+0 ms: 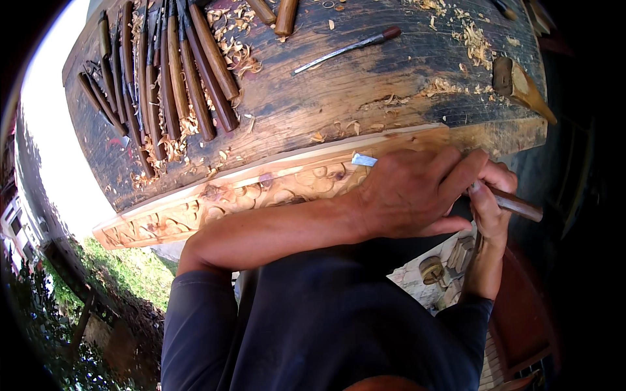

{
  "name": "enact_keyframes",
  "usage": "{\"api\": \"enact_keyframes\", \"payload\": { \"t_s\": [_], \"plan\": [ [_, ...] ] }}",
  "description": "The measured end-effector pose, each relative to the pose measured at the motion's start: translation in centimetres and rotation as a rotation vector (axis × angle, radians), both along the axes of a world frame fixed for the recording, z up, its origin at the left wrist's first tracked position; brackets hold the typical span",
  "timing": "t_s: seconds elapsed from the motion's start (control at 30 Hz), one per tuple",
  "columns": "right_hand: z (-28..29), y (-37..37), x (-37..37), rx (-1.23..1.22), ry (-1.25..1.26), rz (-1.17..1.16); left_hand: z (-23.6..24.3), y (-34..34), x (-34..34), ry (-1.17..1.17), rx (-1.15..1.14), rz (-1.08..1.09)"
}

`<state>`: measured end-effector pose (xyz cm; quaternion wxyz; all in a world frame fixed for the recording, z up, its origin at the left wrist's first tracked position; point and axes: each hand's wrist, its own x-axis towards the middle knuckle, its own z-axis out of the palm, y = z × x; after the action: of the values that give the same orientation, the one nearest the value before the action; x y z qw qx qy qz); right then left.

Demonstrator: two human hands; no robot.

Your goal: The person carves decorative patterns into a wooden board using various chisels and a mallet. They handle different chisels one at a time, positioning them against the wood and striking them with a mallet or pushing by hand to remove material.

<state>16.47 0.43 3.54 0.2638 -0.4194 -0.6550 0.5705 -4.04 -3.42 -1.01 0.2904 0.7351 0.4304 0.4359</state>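
Note:
A long pale wooden board (167, 220) with carved scrolling relief lies along the near edge of the workbench. My left hand (407, 192) rests over the board's right part, fingers curled toward my right hand and thumb stretched out below. My right hand (493, 207) grips a carving tool by its brown wooden handle (520, 204), which points out to the right. The two hands overlap around this tool, and its blade is hidden under them. A small pale bluish strip (364, 159) shows on the board beside my left hand; I cannot make out what it is.
Several wooden-handled carving tools (189, 78) lie in a row at the left of the dark workbench (293, 107). A slim chisel (349, 50) lies farther back. At the right is a wooden mallet (521, 86). Curled shavings (475, 42) are scattered about.

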Motion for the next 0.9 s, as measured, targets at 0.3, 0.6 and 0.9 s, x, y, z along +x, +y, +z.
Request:
{"api": "enact_keyframes", "payload": {
  "t_s": [0.3,0.6,0.9],
  "plan": [
    [-0.3,0.4,-1.7,-0.012,-0.026,0.022,-0.1,-0.5,-0.6,-0.046,0.046,0.158],
    [1.3,-0.3,1.0,0.091,-0.096,-0.025,0.4,0.3,-0.5,-0.074,0.062,-0.148],
    [1.0,-0.4,1.1,0.113,-0.087,-0.053,-0.5,0.1,0.3,-0.109,0.115,-0.137]
  ]
}}
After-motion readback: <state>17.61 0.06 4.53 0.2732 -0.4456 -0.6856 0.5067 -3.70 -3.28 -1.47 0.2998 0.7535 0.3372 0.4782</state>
